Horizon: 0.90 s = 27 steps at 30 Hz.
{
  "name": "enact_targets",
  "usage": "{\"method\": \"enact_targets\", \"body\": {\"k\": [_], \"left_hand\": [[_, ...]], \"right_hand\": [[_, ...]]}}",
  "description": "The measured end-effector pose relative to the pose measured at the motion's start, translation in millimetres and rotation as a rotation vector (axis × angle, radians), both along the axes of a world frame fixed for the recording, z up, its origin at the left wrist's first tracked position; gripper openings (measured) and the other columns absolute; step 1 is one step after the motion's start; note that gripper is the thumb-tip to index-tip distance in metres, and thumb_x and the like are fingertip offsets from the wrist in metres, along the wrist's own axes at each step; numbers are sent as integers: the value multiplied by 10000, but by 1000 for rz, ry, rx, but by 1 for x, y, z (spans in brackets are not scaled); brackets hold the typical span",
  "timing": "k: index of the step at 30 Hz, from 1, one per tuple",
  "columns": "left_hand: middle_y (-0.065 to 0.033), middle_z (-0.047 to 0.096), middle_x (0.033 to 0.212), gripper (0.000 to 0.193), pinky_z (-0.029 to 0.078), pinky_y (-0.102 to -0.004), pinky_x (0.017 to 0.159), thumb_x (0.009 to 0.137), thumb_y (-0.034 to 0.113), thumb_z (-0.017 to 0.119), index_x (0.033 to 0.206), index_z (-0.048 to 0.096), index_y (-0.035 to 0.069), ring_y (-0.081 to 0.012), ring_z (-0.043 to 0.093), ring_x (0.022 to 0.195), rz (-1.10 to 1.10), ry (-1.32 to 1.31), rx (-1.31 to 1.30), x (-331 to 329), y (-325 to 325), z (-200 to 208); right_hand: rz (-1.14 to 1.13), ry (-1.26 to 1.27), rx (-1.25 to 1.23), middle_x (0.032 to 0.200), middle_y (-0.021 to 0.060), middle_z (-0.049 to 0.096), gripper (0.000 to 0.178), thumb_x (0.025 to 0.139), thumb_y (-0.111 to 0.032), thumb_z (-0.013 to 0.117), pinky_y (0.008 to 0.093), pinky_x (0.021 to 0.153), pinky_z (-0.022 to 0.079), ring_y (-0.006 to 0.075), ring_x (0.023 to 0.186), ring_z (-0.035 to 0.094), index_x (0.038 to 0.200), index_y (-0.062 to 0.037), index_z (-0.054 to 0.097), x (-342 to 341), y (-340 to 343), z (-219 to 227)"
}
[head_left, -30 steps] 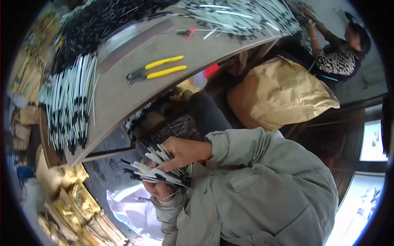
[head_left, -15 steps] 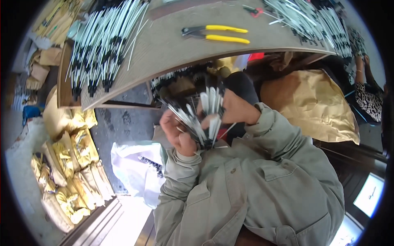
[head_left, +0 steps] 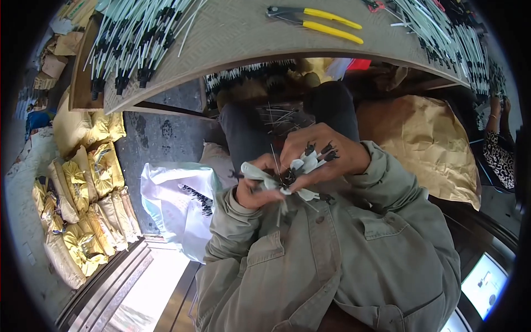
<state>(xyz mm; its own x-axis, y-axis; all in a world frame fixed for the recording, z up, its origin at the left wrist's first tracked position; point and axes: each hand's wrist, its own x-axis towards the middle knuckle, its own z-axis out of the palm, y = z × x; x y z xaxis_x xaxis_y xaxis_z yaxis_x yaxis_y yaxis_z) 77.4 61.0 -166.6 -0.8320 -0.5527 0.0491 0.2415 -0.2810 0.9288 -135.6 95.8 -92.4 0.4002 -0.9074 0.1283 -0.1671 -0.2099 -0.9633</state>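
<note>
In my lap area, my left hand [head_left: 259, 185] and my right hand [head_left: 326, 154] come together around a bundle of white sticks with black ends [head_left: 306, 162]. Both hands are closed on it. Black tips stick out past my right fingers, and one thin dark strand rises between the two hands. How the sticks are joined cannot be made out. Above my hands, pliers with yellow handles [head_left: 332, 25] lie on the table [head_left: 238, 41]. Heaps of similar white sticks [head_left: 146, 36] rest at the table's left, with more sticks [head_left: 431, 39] at its right.
A white plastic bag [head_left: 180, 213] with a black strip inside stands to my left. Beyond it lie several yellow and tan packages [head_left: 91, 210]. A large brown paper sack [head_left: 417, 146] sits at my right. Another person's arm [head_left: 492, 124] shows at the far right.
The sticks were fanned upright between my hands. They now lie tilted, with black ends pointing right. My hands have drawn closer together, and the view has shifted so the table sits higher.
</note>
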Motion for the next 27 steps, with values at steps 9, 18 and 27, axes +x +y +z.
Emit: {"method": "enact_targets", "body": {"k": [9, 18, 27], "left_hand": [[-4, 533, 719, 238, 349, -218, 590, 679, 62, 768, 748, 545, 15, -84, 473, 662, 149, -61, 105, -8, 8, 13], [-55, 565, 742, 296, 404, -249, 602, 881, 289, 561, 830, 533, -1, -114, 517, 663, 22, 79, 158, 6, 11, 13], [-75, 560, 681, 307, 403, -259, 568, 845, 287, 597, 756, 557, -5, -154, 541, 624, 18, 108, 121, 6, 8, 21]], "right_hand": [[-14, -66, -8, 794, 104, 606, 325, 632, -170, 802, 316, 613, 446, 235, 705, 589, 860, -20, 625, -3, -1, -12], [40, -105, -129, 785, 99, 614, 315, 622, -158, 799, 330, 578, 437, 250, 677, 576, 845, -15, 629, 12, 4, -6], [-25, -36, -365, 731, 37, 596, 292, 634, -184, 798, 295, 499, 423, 200, 592, 561, 810, -62, 599, 20, 16, -7]]}}
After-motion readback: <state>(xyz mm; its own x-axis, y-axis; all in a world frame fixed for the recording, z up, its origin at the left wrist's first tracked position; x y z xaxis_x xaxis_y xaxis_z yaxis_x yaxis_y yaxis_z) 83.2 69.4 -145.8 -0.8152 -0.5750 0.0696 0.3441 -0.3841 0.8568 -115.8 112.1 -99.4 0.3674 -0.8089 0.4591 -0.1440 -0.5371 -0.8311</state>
